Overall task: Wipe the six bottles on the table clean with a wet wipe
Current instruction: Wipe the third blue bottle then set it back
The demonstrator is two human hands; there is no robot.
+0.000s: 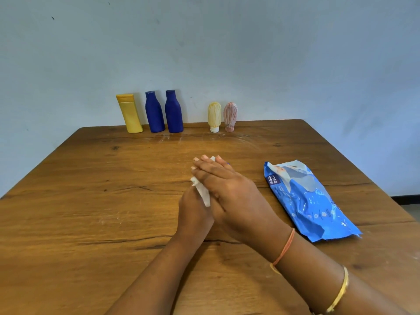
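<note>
Five bottles stand in a row at the table's far edge: a yellow bottle [130, 113], two dark blue bottles [154, 112] [173, 112], a cream tube [214, 116] and a pink tube [230, 116], both tubes cap-down. At mid-table my left hand [193, 214] and my right hand [231, 189] are pressed palm to palm, the right on top. A white wet wipe [203, 194] is squeezed between them and sticks out on the left. A tiny blue bit [228, 164] shows past my right fingertips; most of it is hidden.
A blue wet wipe pack [311, 201] lies flat to the right of my hands. The wooden table [91, 201] stands against a pale wall. The table's right edge is close to the pack.
</note>
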